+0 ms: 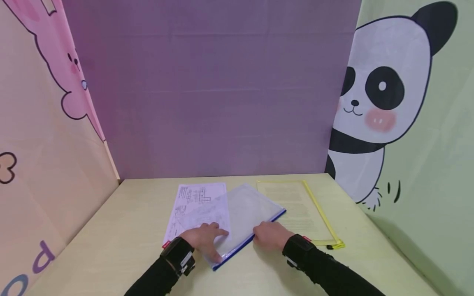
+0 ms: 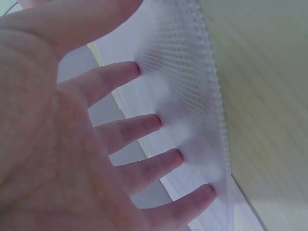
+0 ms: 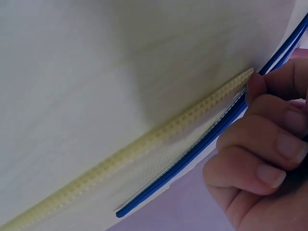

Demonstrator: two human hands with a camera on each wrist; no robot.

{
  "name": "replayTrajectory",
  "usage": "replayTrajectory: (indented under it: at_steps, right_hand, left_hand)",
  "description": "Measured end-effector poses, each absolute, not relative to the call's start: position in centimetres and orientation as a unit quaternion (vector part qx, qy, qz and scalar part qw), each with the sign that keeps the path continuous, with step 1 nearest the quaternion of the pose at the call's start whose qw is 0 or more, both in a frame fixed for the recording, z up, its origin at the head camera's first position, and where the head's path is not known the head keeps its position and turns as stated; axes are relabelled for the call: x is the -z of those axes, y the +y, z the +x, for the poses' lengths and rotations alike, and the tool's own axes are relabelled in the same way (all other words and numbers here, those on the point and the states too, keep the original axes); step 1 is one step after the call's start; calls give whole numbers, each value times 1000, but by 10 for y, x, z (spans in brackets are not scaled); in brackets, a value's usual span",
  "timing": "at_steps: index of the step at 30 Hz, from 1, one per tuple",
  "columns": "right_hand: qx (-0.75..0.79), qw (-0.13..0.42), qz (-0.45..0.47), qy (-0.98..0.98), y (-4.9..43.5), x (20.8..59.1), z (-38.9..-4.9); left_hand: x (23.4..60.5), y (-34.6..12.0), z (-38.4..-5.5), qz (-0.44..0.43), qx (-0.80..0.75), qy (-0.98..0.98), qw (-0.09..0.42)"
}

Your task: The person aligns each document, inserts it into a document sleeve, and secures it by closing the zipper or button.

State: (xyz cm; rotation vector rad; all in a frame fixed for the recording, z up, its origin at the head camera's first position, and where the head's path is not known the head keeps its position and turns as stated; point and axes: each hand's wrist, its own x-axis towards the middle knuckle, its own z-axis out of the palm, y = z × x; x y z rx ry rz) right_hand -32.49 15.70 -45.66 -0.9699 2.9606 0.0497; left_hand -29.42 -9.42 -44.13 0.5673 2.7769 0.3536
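Observation:
A translucent mesh zip document pouch lies slanted on the table, its blue zip edge facing the near right. My left hand rests on its near left part with fingers spread, the thumb by the near end of the blue edge. In the left wrist view those straight fingers touch the mesh pouch with their tips. My right hand pinches the blue zip edge about midway along. The right wrist view shows thumb and forefinger at the blue edge, the other fingers curled.
A printed sheet with line drawings lies at the left, partly under the pouch. To the right is a yellow-edged zip pouch with a printed page inside, overlapped by the blue-edged one. A purple backdrop stands behind the table.

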Motion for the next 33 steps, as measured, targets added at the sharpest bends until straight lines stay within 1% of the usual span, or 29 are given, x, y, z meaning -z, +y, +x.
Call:
replayTrajectory:
  at_steps: [9, 15, 21, 27, 33]
  right_hand:
    - [-15, 1, -285, 958, 169, 455, -332]
    - [-24, -13, -288, 957, 176, 458, -338]
    - [-25, -13, -286, 958, 178, 460, -341]
    - [-28, -18, -273, 961, 181, 458, -342]
    - [-29, -7, -252, 967, 186, 457, -346]
  left_hand:
    - [441, -94, -295, 198, -128, 960, 150]
    - [440, -95, -295, 200, -131, 960, 148]
    - [440, -95, -295, 205, -132, 958, 151]
    - [440, -96, -296, 215, -128, 958, 141]
    - [440, -94, -295, 209, -125, 959, 143]
